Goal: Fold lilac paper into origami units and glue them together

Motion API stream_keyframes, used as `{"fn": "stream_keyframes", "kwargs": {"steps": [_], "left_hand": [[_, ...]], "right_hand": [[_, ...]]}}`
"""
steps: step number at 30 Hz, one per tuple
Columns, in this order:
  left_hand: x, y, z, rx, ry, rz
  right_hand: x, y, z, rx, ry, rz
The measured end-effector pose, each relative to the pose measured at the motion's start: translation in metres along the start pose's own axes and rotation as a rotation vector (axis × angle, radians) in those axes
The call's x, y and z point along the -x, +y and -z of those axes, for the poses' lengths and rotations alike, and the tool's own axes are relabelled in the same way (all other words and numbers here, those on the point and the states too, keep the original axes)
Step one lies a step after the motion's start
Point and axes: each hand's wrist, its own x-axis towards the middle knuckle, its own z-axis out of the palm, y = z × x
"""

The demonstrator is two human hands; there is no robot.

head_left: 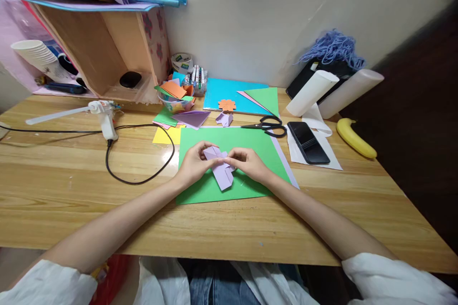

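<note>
A creased, cut piece of lilac paper (223,180) is held up between both hands, over a sheet of green paper (200,190). My left hand (196,163) pinches its left side, thumb on top. With thumb and fingers closed, my right hand (247,162) grips its right side. The tips of both thumbs almost meet on the paper. Just past the green sheet lie a small folded lilac piece (224,119) and an orange paper flower (227,105). Black-handled scissors (266,126) rest by the sheet's far right edge.
A hot glue gun (105,116) stands at the left, its black cord (143,182) looping over the table. Paper scraps (173,89) fill a bowl near the cardboard box (125,33). At the right are a phone (308,143), a banana (354,139) and white paper rolls (313,93).
</note>
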Motion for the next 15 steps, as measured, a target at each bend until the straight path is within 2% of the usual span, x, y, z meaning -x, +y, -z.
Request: {"fn": "stream_keyframes", "kwargs": {"steps": [9,15], "left_hand": [[0.0024,0.0034,0.0003,-0.106,-0.002,-0.037],[0.005,0.0056,-0.0002,-0.181,-0.068,-0.078]], "right_hand": [[0.0001,0.0022,-0.0012,0.027,0.012,0.003],[0.001,0.0012,-0.0009,0.073,-0.013,0.016]]}}
